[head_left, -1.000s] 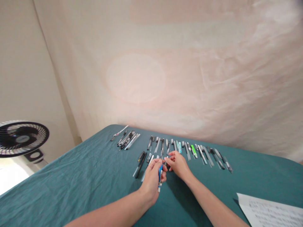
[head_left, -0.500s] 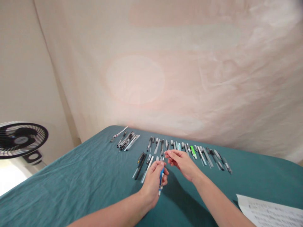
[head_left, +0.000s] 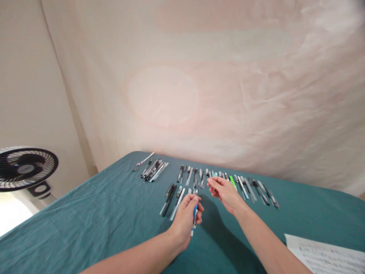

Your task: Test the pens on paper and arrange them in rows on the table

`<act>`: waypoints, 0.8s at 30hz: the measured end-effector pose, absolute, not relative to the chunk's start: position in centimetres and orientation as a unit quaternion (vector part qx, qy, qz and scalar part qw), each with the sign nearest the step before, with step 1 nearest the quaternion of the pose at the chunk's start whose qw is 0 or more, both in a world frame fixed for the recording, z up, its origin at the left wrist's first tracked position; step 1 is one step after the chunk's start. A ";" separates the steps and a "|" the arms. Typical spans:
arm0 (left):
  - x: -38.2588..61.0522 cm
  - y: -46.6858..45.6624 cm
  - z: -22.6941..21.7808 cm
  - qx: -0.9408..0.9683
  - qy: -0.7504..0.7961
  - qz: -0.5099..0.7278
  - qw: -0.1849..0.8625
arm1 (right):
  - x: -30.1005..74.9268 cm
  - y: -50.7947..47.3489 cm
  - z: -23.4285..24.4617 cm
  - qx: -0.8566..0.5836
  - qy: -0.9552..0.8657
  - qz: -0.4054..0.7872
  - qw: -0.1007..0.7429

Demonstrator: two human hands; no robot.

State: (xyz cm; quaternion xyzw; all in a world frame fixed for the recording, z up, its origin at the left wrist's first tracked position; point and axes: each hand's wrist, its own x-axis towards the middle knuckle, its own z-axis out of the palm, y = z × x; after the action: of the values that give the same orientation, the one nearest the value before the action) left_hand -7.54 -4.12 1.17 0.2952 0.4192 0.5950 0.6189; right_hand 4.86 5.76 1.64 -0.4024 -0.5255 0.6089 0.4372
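Note:
My left hand (head_left: 184, 219) is closed around a blue pen (head_left: 195, 215), held upright just above the teal tablecloth (head_left: 99, 217). My right hand (head_left: 226, 191) hovers a little to the right and further back, over a long row of pens (head_left: 251, 190). Its fingers are drawn together in a pinch, and I cannot make out what they hold. A bright green pen (head_left: 233, 182) lies in that row right behind the right hand. A shorter group of pens (head_left: 172, 195) lies just left of my left hand.
A loose bundle of pens (head_left: 154, 169) lies at the table's far left corner. A printed sheet of paper (head_left: 325, 257) sits at the near right edge. A black-and-white fan (head_left: 25, 167) stands off the table's left side. A pale cloth backdrop (head_left: 199, 95) hangs behind.
My right hand has drawn away from the tip of the blue pen and moved right and back toward the long row. My left hand kept hold of the pen and barely moved.

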 end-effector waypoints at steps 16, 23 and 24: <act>-7.9 -3.8 1.4 0.268 0.426 0.634 0.588 | 4.2 5.7 -0.3 -0.450 -0.619 0.547 0.338; -7.6 -4.1 1.0 0.306 0.425 0.595 0.610 | 3.8 3.9 2.6 -0.358 -0.612 0.628 0.322; -7.6 -4.1 0.9 0.312 0.424 0.589 0.614 | 3.7 3.8 2.7 -0.356 -0.612 0.628 0.322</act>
State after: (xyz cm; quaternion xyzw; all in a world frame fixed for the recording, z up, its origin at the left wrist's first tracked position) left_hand -7.57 -4.09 0.91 0.3118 0.4240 0.5887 0.6135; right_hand 3.71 3.76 2.72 -0.3560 -0.6122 0.6285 0.3218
